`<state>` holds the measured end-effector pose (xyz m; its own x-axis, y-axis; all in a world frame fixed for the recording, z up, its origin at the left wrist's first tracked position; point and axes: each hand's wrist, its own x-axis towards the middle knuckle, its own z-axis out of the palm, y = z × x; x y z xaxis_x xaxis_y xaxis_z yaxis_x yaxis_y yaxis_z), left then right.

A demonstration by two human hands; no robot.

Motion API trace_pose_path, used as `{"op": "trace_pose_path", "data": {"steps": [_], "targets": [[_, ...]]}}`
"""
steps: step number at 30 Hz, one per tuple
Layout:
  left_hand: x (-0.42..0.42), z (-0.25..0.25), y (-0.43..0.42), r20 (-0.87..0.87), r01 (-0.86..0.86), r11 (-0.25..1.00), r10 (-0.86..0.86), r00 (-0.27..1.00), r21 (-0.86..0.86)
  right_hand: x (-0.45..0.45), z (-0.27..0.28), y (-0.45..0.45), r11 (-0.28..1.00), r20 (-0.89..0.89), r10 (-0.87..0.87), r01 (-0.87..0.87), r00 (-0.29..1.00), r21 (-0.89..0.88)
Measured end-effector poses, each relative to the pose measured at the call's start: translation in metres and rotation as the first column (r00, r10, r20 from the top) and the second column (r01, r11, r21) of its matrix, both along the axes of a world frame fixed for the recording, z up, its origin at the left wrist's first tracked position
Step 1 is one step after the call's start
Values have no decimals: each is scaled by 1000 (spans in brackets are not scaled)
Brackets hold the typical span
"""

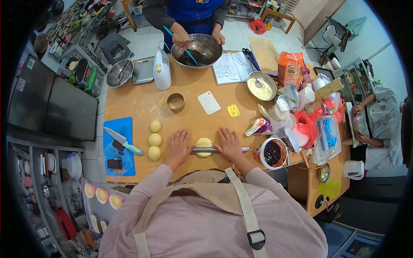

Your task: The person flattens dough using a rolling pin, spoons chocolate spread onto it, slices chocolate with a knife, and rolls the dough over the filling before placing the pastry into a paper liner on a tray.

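A steel rolling pin (241, 149) lies crosswise over a flattened piece of pale yellow dough (204, 142) on the wooden table. My left hand (179, 145) rests at the pin's left end, its fingers stretched forward and slightly apart. At the other side of the dough, my right hand (229, 143) lies palm down by the pin, its fingers extended too. The palms hide parts of the pin. Left of my left hand stand three round dough balls (155, 139) in a column.
Across the table, a person's hand (181, 38) holds a blue spatula in a steel bowl (206, 41) of dark mixture. A knife (122, 139) lies on a blue cutting board (129, 164). At right stand a tub of dark filling (272, 155), a flour bowl (262, 88) and plastic bags (306, 124).
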<state>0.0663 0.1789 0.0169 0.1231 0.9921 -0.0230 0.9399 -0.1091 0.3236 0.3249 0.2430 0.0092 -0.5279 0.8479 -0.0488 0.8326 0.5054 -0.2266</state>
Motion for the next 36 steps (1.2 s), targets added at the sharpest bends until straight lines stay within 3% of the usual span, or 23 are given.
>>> {"op": "trace_pose_path", "data": {"steps": [16,21,33,36], "targets": [[13,16,-45,-24,38,999,-38,999,-27,15,-8,-43,999,-4,28,-27,1000,24],[13,-3,-64,18,37,999,-37,999,21,20,-1,-58,999,1,42,-42,999,-20],[17,-20,-113,-44,97,990,-93,995,104,37,-20,-99,982,-154,102,-75,983,170],[16,-27,-120,-7,104,986,-104,995,133,42,-17,-98,998,-221,62,-61,973,8]]}}
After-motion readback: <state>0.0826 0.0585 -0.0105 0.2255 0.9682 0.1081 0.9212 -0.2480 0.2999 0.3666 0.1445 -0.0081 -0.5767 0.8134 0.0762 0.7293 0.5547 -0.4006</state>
